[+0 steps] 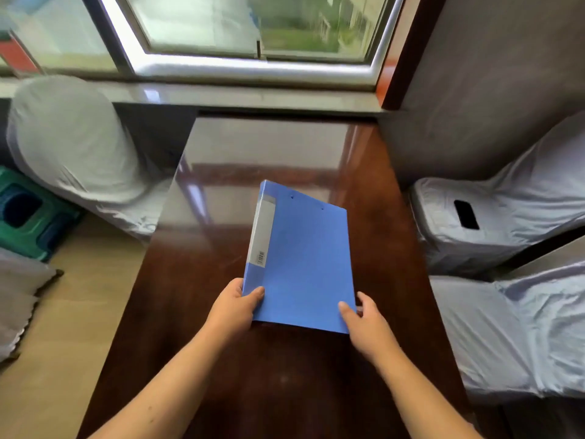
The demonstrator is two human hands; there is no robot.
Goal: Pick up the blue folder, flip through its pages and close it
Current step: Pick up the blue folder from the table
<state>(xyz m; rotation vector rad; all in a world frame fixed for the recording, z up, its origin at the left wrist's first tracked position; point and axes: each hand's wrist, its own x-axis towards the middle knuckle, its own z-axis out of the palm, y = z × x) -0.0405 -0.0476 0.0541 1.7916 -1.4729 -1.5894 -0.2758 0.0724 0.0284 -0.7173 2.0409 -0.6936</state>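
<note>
The glossy dark-brown wooden bench [272, 153] lies bare beyond and beside the closed blue plastic folder [304, 264]; white cloth-covered chairs [493, 223] crowd both long edges.

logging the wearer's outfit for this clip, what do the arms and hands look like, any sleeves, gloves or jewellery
Both forearms are bare for all that shows; no sleeve or cuff enters the view. The left hand and right hand wear no gloves. No watch, bracelet or ring is visible on the wrists or fingers. No markings show, though the picture is slightly soft.
</note>
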